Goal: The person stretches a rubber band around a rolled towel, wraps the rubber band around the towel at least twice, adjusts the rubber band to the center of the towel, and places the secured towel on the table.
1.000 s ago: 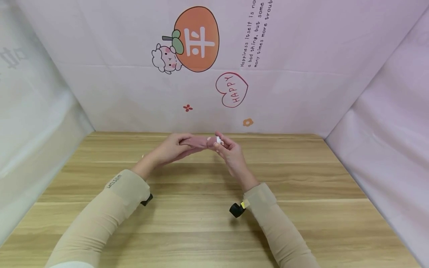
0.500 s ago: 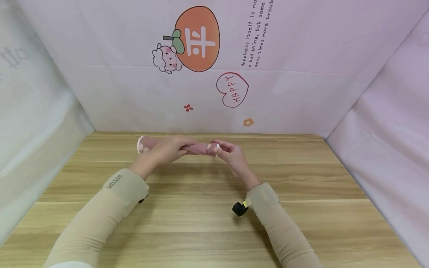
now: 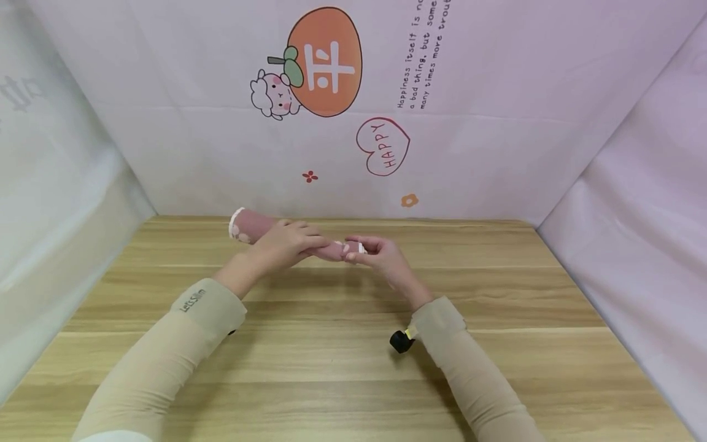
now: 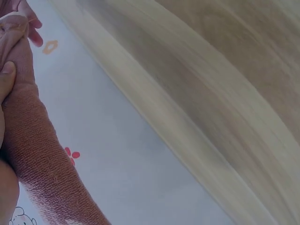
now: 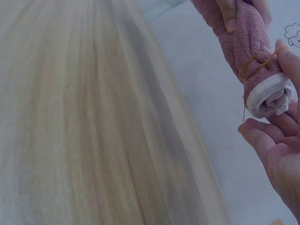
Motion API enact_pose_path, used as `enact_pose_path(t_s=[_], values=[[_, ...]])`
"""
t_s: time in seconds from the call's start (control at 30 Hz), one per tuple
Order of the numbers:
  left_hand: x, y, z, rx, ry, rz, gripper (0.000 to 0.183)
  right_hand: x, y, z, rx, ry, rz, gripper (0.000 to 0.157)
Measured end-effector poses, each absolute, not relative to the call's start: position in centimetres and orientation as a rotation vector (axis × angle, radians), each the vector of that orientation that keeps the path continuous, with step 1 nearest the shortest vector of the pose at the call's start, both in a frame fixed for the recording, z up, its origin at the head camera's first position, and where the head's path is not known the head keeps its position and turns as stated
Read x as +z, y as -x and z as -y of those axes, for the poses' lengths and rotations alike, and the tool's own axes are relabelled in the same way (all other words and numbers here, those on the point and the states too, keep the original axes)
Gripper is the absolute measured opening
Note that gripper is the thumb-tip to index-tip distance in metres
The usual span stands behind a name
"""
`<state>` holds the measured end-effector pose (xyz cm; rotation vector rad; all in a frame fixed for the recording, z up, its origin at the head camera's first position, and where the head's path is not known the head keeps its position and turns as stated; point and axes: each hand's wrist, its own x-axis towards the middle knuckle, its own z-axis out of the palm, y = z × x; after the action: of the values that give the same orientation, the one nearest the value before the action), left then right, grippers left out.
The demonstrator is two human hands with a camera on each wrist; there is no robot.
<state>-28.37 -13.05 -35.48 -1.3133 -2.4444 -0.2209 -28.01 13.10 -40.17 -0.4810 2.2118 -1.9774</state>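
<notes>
A rolled pink towel with white edges is held above the back of the table, its left end tilted up. My left hand grips it around the middle, with the thumb pressed along the cloth in the left wrist view. At the towel's narrower right end, an orange rubber band lies around the roll, near the white spiral edge. My right hand surrounds that end. Its thumb hooks one side of the band, and a thin stretched strand runs down to a fingertip.
The wood-grain table extends beneath both forearms. Behind it hangs a white printed cloth, and further white cloth closes off the sides. A black wrist camera hangs below the right sleeve.
The towel's left end has swung up into view above my left forearm, while its right end has dropped slightly. My right hand has shifted a little down and to the right.
</notes>
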Motion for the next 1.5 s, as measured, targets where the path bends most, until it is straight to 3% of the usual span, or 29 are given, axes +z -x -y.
enact_pose_path(t_s=[0.43,0.67,0.87,1.0,1.5], values=[[-35.7,27.7,11.6,-0.365,1.247,2.503,0.026,-40.0,27.9,-13.5,-2.038,0.43,-2.093,0.035],[-35.9,27.2,10.8,-0.376,1.199,2.503,0.026,-39.6,28.1,-13.3,-2.145,0.343,-1.931,0.015],[-35.7,27.1,10.4,-0.481,1.111,2.572,0.023,-39.2,28.0,-13.1,-2.213,0.269,-1.871,0.017],[-35.5,27.0,10.2,-0.534,1.053,2.629,0.024,-38.9,28.0,-12.9,-2.249,0.229,-1.802,0.01],[-35.7,26.6,8.9,-0.473,0.981,2.564,0.014,-38.5,27.5,-11.9,-2.469,0.015,-1.355,0.033]])
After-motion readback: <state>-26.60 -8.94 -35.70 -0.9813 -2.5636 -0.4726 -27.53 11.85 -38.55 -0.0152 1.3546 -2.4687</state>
